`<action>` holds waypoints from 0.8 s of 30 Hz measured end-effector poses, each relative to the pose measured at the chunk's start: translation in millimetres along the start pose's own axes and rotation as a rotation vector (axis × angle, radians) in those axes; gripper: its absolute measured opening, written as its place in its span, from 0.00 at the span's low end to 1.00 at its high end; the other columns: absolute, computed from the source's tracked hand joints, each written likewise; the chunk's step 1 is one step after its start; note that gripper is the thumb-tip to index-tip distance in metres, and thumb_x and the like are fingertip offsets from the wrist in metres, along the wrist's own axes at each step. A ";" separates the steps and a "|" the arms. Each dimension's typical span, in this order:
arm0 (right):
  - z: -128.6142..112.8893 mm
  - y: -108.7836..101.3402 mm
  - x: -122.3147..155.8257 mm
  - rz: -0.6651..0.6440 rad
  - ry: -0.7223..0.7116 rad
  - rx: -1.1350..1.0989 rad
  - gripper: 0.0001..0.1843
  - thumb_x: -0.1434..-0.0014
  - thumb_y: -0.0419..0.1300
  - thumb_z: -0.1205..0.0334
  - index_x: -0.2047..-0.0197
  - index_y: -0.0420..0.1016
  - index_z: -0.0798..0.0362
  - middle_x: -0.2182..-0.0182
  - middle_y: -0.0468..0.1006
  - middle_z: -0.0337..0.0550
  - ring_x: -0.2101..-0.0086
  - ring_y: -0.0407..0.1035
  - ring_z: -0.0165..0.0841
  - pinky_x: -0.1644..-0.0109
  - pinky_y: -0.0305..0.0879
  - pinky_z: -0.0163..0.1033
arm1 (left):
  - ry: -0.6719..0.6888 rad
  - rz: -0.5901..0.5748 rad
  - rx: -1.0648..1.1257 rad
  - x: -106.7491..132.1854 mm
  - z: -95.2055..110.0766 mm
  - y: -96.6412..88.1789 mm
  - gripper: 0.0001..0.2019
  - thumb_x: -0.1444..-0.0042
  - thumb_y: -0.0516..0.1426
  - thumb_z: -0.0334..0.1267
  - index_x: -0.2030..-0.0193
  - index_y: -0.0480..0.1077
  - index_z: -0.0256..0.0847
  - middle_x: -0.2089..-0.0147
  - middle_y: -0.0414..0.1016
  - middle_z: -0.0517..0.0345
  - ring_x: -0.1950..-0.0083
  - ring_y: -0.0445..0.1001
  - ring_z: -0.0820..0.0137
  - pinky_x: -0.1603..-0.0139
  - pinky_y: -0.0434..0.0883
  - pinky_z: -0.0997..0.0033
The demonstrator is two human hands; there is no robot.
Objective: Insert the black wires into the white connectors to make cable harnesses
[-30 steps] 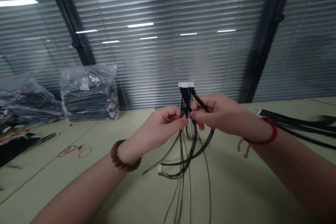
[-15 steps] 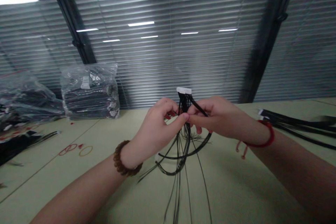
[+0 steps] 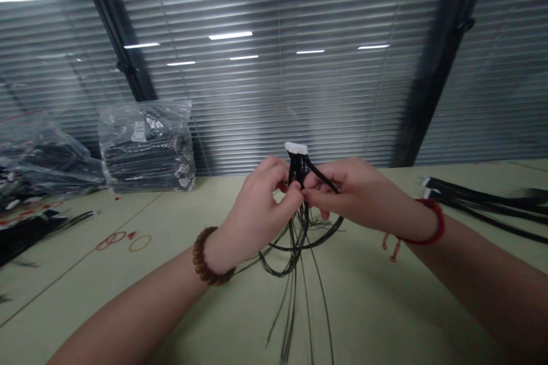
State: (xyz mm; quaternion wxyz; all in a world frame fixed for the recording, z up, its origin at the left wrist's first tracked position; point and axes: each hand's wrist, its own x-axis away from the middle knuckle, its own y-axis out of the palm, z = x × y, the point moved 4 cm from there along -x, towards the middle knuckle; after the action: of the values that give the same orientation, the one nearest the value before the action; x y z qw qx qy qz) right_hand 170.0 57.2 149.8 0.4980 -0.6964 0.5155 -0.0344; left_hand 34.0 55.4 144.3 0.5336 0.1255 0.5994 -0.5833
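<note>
Pinches the bundle of thin black wires (image 3: 298, 170) just under its small white plastic connector (image 3: 296, 148) with left hand (image 3: 257, 205) and right hand (image 3: 351, 191), all 2 clamped on the strands at scene centre, so the connector stands upright and loose ends hang over the near pale green table (image 3: 385, 308).

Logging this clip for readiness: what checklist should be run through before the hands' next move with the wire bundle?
1. Grip of left hand on wire bundle: ok, pinched below the white connector.
2. Grip of right hand on it: ok, fingertips beside the left's.
3. The white connector clear above both hands: ok.
4. Loose ends tidy: not ok, they loop and splay over the table.
5. Wires seated in connector: cannot tell, too small.
</note>
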 end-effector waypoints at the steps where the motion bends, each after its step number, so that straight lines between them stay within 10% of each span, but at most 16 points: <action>1: 0.0 0.0 0.1 0.003 -0.002 0.003 0.08 0.47 0.57 0.64 0.77 0.67 0.56 0.85 0.70 0.31 0.83 0.61 0.19 0.80 0.52 0.24 | 0.004 0.011 0.002 0.1 -0.1 -0.5 0.08 0.46 0.53 0.27 0.75 0.62 0.38 0.70 0.65 0.59 0.66 0.65 0.72 0.65 0.64 0.71; 24: -5.6 -8.9 5.8 -0.008 0.004 0.022 0.10 0.46 0.56 0.64 0.78 0.68 0.55 0.85 0.67 0.31 0.84 0.57 0.19 0.83 0.48 0.25 | -0.197 -0.041 0.240 1.6 -10.5 1.8 0.03 0.49 0.56 0.32 0.67 0.64 0.38 0.71 0.69 0.60 0.70 0.69 0.73 0.69 0.68 0.73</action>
State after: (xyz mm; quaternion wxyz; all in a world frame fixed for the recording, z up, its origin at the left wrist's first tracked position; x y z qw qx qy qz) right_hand 175.7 48.9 156.4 0.5044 -0.6929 0.5133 -0.0433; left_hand 29.6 63.9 139.4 0.5590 0.1182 0.4725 -0.6711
